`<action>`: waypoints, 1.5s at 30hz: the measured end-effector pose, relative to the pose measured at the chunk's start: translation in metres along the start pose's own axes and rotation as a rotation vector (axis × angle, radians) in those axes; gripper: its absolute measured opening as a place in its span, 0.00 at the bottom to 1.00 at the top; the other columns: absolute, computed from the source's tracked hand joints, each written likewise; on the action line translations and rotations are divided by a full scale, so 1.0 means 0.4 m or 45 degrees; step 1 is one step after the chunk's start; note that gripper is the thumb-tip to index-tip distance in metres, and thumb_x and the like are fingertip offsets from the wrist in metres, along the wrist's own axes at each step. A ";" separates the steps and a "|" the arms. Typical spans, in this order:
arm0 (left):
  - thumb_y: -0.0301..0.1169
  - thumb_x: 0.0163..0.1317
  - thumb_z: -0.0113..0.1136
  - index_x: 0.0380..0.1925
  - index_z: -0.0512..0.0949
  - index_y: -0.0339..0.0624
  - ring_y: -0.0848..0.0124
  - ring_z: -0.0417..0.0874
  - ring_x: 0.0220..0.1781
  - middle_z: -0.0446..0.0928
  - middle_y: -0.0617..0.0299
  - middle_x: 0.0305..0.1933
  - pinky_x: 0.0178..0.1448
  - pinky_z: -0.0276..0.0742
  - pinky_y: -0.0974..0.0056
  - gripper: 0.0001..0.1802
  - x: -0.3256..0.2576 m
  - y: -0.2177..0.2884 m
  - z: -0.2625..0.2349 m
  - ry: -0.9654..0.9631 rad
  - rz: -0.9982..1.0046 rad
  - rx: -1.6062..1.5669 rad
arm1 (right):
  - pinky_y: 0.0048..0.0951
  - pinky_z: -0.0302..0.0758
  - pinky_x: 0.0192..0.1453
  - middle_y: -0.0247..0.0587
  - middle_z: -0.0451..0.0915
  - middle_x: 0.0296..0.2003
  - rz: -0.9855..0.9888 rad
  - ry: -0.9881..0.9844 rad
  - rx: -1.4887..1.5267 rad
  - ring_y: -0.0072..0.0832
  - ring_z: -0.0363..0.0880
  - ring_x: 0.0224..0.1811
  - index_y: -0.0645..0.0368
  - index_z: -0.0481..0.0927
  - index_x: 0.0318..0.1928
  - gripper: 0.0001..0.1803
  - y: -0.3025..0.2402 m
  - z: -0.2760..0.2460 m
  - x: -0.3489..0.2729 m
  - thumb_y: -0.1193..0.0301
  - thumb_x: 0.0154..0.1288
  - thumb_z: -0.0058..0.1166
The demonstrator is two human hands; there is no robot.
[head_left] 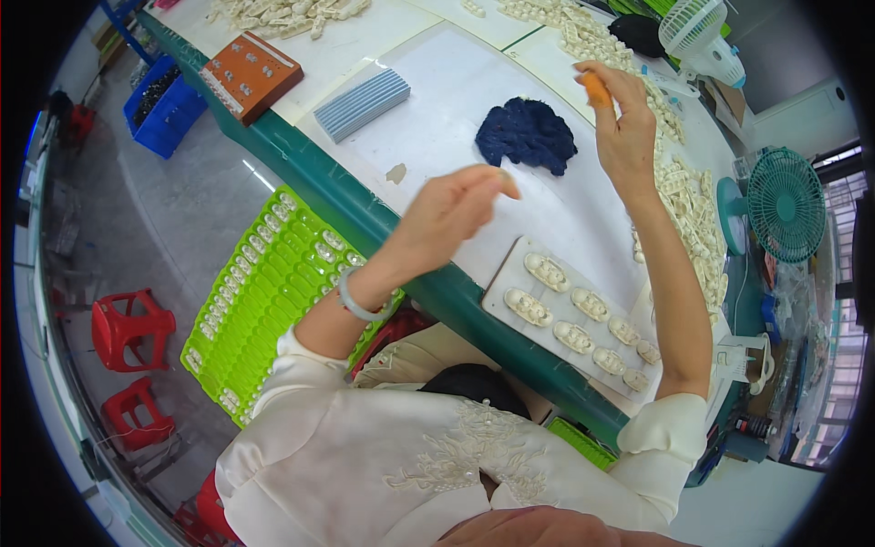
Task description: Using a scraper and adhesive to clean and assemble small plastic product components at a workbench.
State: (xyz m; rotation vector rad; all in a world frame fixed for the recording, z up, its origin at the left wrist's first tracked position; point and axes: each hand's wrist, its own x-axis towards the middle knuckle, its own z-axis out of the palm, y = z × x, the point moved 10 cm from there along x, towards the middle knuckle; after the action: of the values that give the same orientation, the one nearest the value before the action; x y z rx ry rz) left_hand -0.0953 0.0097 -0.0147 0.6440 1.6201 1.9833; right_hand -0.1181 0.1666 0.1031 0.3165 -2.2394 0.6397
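My left hand (448, 219) is raised over the near part of the white work surface (428, 118), fingers pinched together; anything between the tips is too small to make out. A dark blue lump of cloth or putty (526, 135) lies just beyond it. Farther right, my right hand (627, 128) is lifted beside a long pile of cream moulded parts (684, 196). Its fingers curl toward the thumb side, an orange cover (595, 89) on one fingertip; what they pinch, if anything, is hidden. Between my forearms, a pale board (507, 278) carries several oval cream pieces (572, 337).
A ribbed blue-grey block (363, 105) and an orange-brown block with small metal bits (252, 77) lie at left. Below the green table edge (337, 196) is a lime tray (264, 301) of small pieces. Fans (786, 205), red stools (132, 328) and a blue bin (164, 108) stand around.
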 end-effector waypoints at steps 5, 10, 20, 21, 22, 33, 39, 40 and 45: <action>0.28 0.65 0.43 0.54 0.70 0.33 0.85 0.55 0.19 0.65 0.71 0.25 0.20 0.50 0.78 0.19 -0.034 -0.057 -0.075 0.072 -0.284 -0.262 | 0.29 0.68 0.41 0.36 0.73 0.34 -0.375 -0.644 0.152 0.32 0.71 0.37 0.57 0.79 0.33 0.09 -0.067 0.180 -0.148 0.76 0.49 0.53; 0.26 0.66 0.42 0.60 0.62 0.33 0.84 0.58 0.22 0.68 0.67 0.29 0.23 0.55 0.79 0.22 -0.074 -0.106 -0.037 -0.031 -0.361 -0.354 | 0.30 0.72 0.44 0.44 0.75 0.39 -0.633 -0.858 -0.072 0.36 0.74 0.41 0.61 0.77 0.41 0.13 -0.087 0.205 -0.239 0.78 0.51 0.54; 0.27 0.68 0.43 0.66 0.38 0.34 0.77 0.71 0.24 0.77 0.56 0.34 0.30 0.71 0.74 0.33 -0.030 0.041 0.190 -0.553 -0.141 -0.045 | 0.24 0.75 0.37 0.41 0.78 0.35 0.580 -0.700 0.615 0.23 0.78 0.30 0.61 0.78 0.44 0.12 -0.091 -0.053 -0.237 0.79 0.58 0.50; 0.28 0.68 0.43 0.66 0.37 0.34 0.76 0.73 0.25 0.77 0.55 0.35 0.30 0.72 0.73 0.34 -0.028 0.069 0.233 -0.643 -0.091 -0.040 | 0.23 0.75 0.35 0.40 0.78 0.33 0.576 -0.733 0.582 0.23 0.77 0.28 0.60 0.79 0.44 0.13 -0.104 -0.079 -0.246 0.79 0.57 0.51; 0.27 0.67 0.45 0.66 0.40 0.34 0.72 0.77 0.28 0.77 0.51 0.38 0.33 0.75 0.71 0.34 -0.023 0.081 0.263 -0.724 -0.145 -0.117 | 0.21 0.74 0.34 0.40 0.78 0.31 0.567 -0.763 0.551 0.22 0.76 0.26 0.59 0.79 0.44 0.13 -0.112 -0.108 -0.256 0.80 0.57 0.51; 0.22 0.55 0.61 0.53 0.68 0.31 0.77 0.76 0.39 0.73 0.59 0.42 0.39 0.77 0.74 0.24 0.015 0.113 0.616 -0.893 0.180 0.021 | 0.19 0.73 0.34 0.35 0.76 0.30 1.319 0.425 1.397 0.19 0.73 0.26 0.68 0.75 0.47 0.14 0.010 -0.452 -0.600 0.71 0.67 0.47; 0.27 0.62 0.55 0.38 0.76 0.31 0.76 0.81 0.37 0.78 0.58 0.39 0.41 0.78 0.74 0.09 0.019 0.018 0.751 -1.000 0.095 0.378 | 0.20 0.73 0.34 0.40 0.79 0.32 1.364 0.092 0.809 0.21 0.76 0.29 0.65 0.77 0.45 0.12 0.057 -0.534 -0.713 0.73 0.64 0.49; 0.28 0.62 0.55 0.39 0.76 0.31 0.76 0.81 0.37 0.79 0.58 0.37 0.42 0.78 0.74 0.10 0.033 0.006 0.762 -1.003 0.041 0.321 | 0.20 0.73 0.34 0.40 0.79 0.32 1.376 0.111 0.816 0.21 0.76 0.29 0.65 0.77 0.45 0.12 0.081 -0.559 -0.745 0.73 0.64 0.49; 0.27 0.61 0.57 0.39 0.76 0.31 0.76 0.81 0.39 0.79 0.59 0.37 0.45 0.78 0.74 0.10 0.067 -0.071 0.775 -1.026 -0.070 0.544 | 0.21 0.68 0.30 0.36 0.75 0.32 1.217 -0.253 0.130 0.19 0.69 0.24 0.56 0.80 0.45 0.16 0.103 -0.584 -0.779 0.74 0.52 0.59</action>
State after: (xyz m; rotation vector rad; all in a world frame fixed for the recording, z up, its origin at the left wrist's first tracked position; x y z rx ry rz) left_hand 0.0843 0.2635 0.0152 1.3268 1.4844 1.0809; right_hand 0.2179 0.3345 -0.0070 -0.7272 -2.4829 1.2449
